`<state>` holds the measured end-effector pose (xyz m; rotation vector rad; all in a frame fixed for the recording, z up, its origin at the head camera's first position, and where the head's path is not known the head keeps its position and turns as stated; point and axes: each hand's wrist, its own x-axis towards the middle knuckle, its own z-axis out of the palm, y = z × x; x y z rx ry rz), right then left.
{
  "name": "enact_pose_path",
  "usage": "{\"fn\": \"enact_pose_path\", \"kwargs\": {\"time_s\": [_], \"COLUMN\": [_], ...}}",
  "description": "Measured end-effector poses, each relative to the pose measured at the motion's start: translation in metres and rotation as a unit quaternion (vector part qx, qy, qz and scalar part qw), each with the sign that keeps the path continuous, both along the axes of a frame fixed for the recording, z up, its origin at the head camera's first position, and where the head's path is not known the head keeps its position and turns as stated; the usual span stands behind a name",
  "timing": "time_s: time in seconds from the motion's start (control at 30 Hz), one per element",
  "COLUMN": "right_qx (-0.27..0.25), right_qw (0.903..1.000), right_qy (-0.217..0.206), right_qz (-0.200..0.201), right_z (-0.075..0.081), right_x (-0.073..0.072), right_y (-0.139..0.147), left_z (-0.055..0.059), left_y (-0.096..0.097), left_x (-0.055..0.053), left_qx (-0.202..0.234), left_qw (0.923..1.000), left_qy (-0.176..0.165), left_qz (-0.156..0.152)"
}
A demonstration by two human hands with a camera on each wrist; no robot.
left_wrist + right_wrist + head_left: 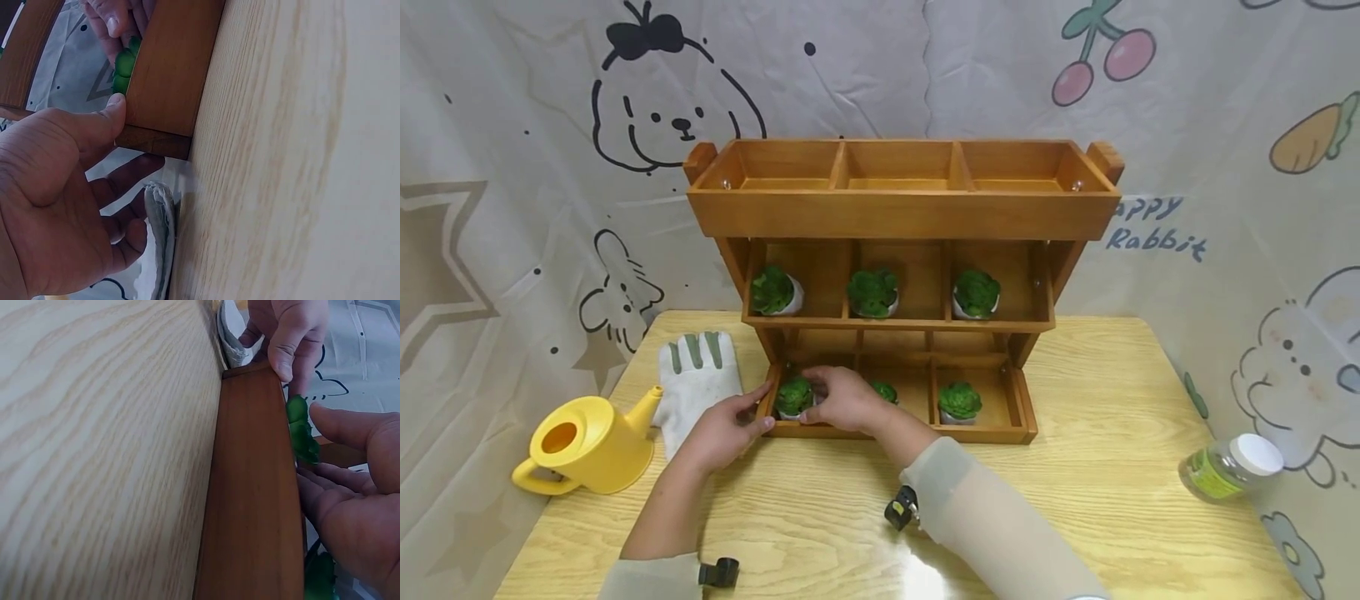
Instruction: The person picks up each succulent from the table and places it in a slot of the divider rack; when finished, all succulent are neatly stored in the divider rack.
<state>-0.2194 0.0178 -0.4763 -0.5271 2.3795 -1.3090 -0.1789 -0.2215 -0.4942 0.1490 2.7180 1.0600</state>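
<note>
A small potted plant [793, 397] with green leaves and a white pot sits in the left compartment of the bottom tier of a wooden plant shelf [902, 218]. My right hand [846, 400] holds this plant from its right side, thumb in front and fingers behind; the wooden front board [250, 487] hides most of the pot in the right wrist view. My left hand [724, 433] grips the left front corner of the bottom tier, thumb on the board's edge and index finger at its outer end. Another plant [886, 392] is partly covered by my right hand.
A third plant [959, 402] occupies the bottom right compartment; several more stand on the middle tier. Left of the shelf lie a white glove [696, 379] and a yellow watering can [597, 446]. A white-lidded clear jar [1228, 468] is at the table's right edge.
</note>
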Motion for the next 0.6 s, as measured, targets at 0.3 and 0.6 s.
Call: {"fn": "enact_pose_path", "kwargs": {"time_s": [0.3,0.6], "right_qx": [-0.07,-0.168], "right_qw": [0.9972,0.9847], "right_qy": [-0.026,-0.047], "right_qz": [-0.003,-0.004], "right_z": [0.004,0.01], "right_x": [0.004,0.022], "right_y": [0.009,0.04], "left_z": [0.002,0.002], "left_y": [-0.007,-0.006], "left_x": [-0.001,0.001], "left_qx": [0.002,0.011], "left_qw": [0.9993,0.9978], "left_qy": [0.031,0.062], "left_qz": [-0.021,-0.022]}}
